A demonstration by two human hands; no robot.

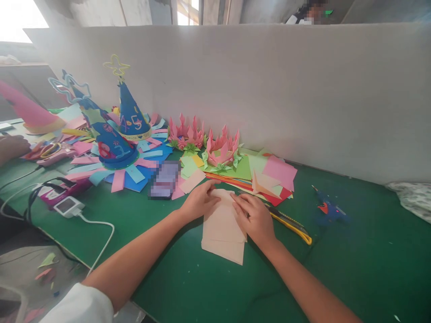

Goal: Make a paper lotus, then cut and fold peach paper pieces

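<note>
Pale pink sheets of paper point(222, 229) lie on the green tabletop in front of me, slightly out of line with each other at the near end. My left hand point(200, 200) grips the far left corner, its thumb over the top sheet. At the far right edge, my right hand point(255, 218) has its fingers bent and pressed together on the paper. A yellow-handled utility knife point(291, 225) rests on the table just right of my right hand. Beyond my hands are stacked coloured papers point(279, 172) in pink, red and green.
Two pink-and-green paper crowns point(222, 148) stand by the white partition point(286, 89). Blue cone hats point(131, 110), a phone point(164, 180), a power strip point(60, 193) and cables are to the left. A blue glue gun point(332, 211) lies right. Another person's hand point(13, 147) shows far left.
</note>
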